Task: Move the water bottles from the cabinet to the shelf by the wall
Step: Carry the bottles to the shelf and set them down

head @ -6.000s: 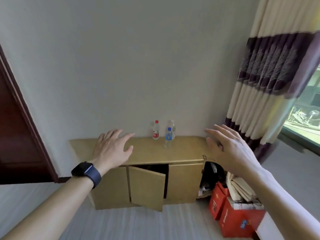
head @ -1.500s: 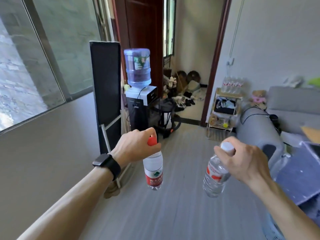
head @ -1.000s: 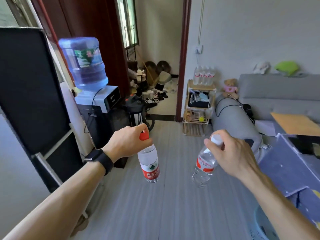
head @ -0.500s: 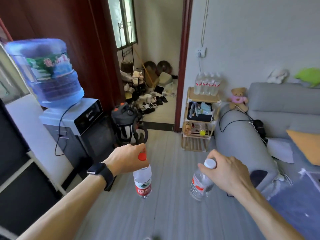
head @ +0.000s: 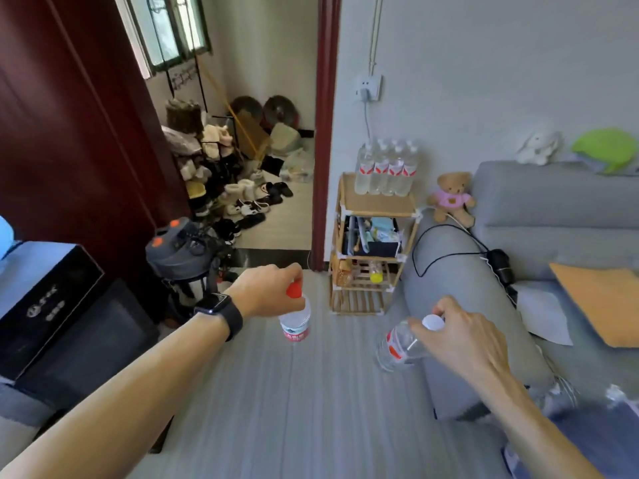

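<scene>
Beside a grey sofa (head: 553,209), a bamboo shelf (head: 380,213) stands against the wall (head: 484,81), water bottles (head: 387,171) lining its top's rear edge. The left hand (head: 266,288) grips a red-capped bottle (head: 295,323) by its neck and the right hand (head: 463,337) a white-capped bottle (head: 397,344), both held above the floor (head: 311,409).

— Near left, first entry?
— We list the dispenser (head: 48,302), cut by the left edge; its blue jug (head: 4,233) is a sliver.
— The bottles?
— Red-capped bottle (head: 294,323): top partly covered by the left hand (head: 269,288), label print blurred. White-capped bottle (head: 397,344): neck partly behind the right hand (head: 463,340).
— Far shelf (head: 380,203)?
— Lower tiers: contents too small for us to name.
</scene>
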The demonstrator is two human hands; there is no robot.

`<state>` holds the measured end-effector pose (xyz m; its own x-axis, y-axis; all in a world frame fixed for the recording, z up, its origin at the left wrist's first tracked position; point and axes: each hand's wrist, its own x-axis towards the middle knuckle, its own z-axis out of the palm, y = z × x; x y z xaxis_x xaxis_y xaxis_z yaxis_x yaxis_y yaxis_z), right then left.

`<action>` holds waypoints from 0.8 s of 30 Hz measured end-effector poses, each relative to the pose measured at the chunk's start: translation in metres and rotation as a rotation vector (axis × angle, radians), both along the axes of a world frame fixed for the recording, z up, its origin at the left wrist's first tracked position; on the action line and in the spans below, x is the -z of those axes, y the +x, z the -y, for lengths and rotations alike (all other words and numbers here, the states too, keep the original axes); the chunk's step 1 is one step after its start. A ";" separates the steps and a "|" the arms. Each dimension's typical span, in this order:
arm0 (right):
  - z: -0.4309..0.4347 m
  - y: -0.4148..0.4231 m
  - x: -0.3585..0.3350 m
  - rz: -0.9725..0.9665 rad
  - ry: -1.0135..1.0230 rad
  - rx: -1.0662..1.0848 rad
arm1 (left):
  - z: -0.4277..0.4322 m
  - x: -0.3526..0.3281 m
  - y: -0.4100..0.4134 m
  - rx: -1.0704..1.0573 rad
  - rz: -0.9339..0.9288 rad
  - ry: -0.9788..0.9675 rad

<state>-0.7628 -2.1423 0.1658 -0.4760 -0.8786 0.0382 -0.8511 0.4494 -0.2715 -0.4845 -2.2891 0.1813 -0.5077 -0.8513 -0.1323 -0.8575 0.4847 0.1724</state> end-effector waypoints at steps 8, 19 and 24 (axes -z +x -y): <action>0.150 -0.079 0.027 0.062 0.032 0.040 | 0.169 0.020 -0.087 -0.007 -0.021 0.021; 0.367 -0.204 0.022 0.152 0.022 -0.009 | 0.347 0.019 -0.210 0.000 0.004 0.019; 0.464 -0.231 0.022 0.218 -0.056 0.008 | 0.430 0.026 -0.246 -0.006 -0.058 0.002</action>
<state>-0.9937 -2.6059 0.1436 -0.4855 -0.8740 -0.0183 -0.7658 0.4353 -0.4733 -0.7308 -2.7193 0.1551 -0.5097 -0.8540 -0.1043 -0.8489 0.4795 0.2225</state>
